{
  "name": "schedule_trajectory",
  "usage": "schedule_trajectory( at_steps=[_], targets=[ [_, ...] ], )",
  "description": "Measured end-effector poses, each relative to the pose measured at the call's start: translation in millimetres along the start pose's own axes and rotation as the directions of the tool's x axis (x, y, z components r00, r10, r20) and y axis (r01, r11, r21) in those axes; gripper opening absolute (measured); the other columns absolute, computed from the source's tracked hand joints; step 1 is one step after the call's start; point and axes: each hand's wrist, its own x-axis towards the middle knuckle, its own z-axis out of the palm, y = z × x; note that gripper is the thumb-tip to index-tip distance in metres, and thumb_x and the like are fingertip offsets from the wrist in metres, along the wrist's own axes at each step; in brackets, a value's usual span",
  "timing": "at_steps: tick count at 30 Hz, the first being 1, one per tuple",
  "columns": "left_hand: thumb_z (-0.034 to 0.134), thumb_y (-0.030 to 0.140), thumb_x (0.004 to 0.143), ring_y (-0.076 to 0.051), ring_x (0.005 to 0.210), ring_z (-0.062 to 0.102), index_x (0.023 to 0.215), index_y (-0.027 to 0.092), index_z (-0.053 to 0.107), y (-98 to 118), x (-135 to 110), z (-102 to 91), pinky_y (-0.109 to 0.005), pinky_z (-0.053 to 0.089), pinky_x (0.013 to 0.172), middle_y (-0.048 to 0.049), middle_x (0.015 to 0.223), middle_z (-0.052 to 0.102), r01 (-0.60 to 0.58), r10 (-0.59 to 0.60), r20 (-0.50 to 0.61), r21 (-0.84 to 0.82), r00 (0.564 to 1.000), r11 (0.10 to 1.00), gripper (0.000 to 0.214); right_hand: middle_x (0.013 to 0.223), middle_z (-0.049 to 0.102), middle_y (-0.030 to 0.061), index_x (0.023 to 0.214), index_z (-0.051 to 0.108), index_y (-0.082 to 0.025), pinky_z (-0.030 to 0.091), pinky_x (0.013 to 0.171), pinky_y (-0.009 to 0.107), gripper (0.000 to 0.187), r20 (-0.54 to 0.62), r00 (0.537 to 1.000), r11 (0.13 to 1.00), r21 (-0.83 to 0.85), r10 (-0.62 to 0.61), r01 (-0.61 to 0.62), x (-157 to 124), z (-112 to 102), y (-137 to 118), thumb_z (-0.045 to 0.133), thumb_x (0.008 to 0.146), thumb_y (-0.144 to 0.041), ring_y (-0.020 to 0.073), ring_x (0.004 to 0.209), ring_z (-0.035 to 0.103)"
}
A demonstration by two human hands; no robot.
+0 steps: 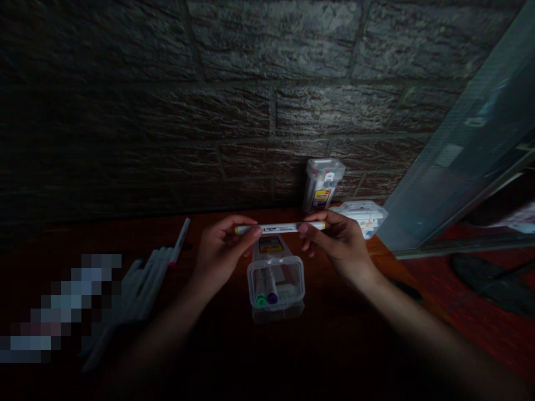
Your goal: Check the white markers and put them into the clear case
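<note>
A white marker (278, 228) with yellow ends is held level between my two hands. My left hand (223, 245) pinches it near its left end, and my right hand (340, 242) grips it near the right end. Just below it, a clear plastic marker case (276, 262) lies on its side with its open mouth towards me. Inside that case are a green-ended marker (261, 299) and a purple-ended marker (272, 297). To the left of my left hand, several white markers (146, 284) lie loose, among them a pink-ended marker (180, 242).
An upright clear case (324, 184) full of markers stands against the stone wall (251, 111). Another clear case (363, 214) lies behind my right hand. The wooden table (334, 340) ends on the right by a glass panel (451, 133). A patch at left is pixelated.
</note>
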Motion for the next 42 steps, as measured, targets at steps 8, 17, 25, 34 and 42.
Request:
schedule_trajectory(
  at_steps=[8, 17, 25, 34, 42],
  targets=[
    [0.078, 0.030, 0.086, -0.010, 0.054, 0.056, 0.098, 0.019, 0.078, -4.5, 1.9, -3.4, -0.024, 0.044, 0.053, -0.0020, 0.075, 0.073, -0.009, 0.008, -0.001, -0.095, 1.000, 0.995, 0.015, 0.072, 0.077, 0.0015, 0.089, 0.074, -0.021, 0.051, 0.043, 0.023, 0.022, -0.027, 0.999, 0.995, 0.094, 0.017, -0.014, 1.9, -0.4, -1.6, 0.089, 0.078, -0.032, 0.0125, 0.051, 0.066],
    [0.077, 0.031, 0.088, -0.008, 0.053, 0.053, 0.099, 0.020, 0.082, -1.1, 4.0, -3.3, -0.021, 0.041, 0.051, 0.0002, 0.067, 0.066, 0.026, -0.037, -0.040, -0.230, 0.999, 0.973, 0.017, 0.070, 0.077, 0.0013, 0.084, 0.079, -0.020, 0.052, 0.042, 0.018, 0.021, -0.033, 0.999, 0.986, 0.164, 0.030, -0.024, 5.7, -5.1, -2.6, 0.089, 0.079, -0.037, 0.0100, 0.050, 0.066],
    [0.081, 0.029, 0.083, -0.008, 0.056, 0.056, 0.099, 0.015, 0.083, 1.4, 3.7, -4.3, -0.019, 0.046, 0.053, -0.0052, 0.073, 0.073, 0.087, -0.103, -0.017, -0.413, 0.994, 0.907, 0.021, 0.074, 0.080, 0.0033, 0.084, 0.081, -0.019, 0.054, 0.046, 0.017, 0.023, -0.040, 0.997, 0.966, 0.250, 0.070, -0.058, 4.1, -1.9, -8.3, 0.091, 0.076, -0.039, 0.0108, 0.054, 0.069],
    [0.079, 0.027, 0.084, -0.008, 0.056, 0.057, 0.098, 0.011, 0.083, 0.2, 5.2, -5.4, -0.018, 0.047, 0.053, -0.0067, 0.070, 0.074, 0.095, -0.117, -0.021, -0.454, 0.993, 0.886, 0.022, 0.075, 0.081, 0.0047, 0.082, 0.080, -0.017, 0.057, 0.048, 0.016, 0.022, -0.007, 0.993, 0.941, 0.321, 0.114, -0.106, 3.2, -2.5, -8.4, 0.092, 0.075, -0.034, 0.0120, 0.056, 0.073],
    [0.078, 0.024, 0.084, -0.009, 0.058, 0.058, 0.098, 0.010, 0.083, 0.4, 4.1, -5.5, -0.018, 0.047, 0.053, -0.0073, 0.070, 0.073, 0.099, -0.127, -0.025, -0.482, 0.992, 0.871, 0.021, 0.076, 0.082, 0.0042, 0.085, 0.081, -0.018, 0.058, 0.049, 0.016, 0.019, 0.017, 0.996, 0.943, 0.319, 0.091, -0.091, 3.2, -2.5, -10.1, 0.090, 0.078, -0.034, 0.0114, 0.057, 0.073]
  ],
)
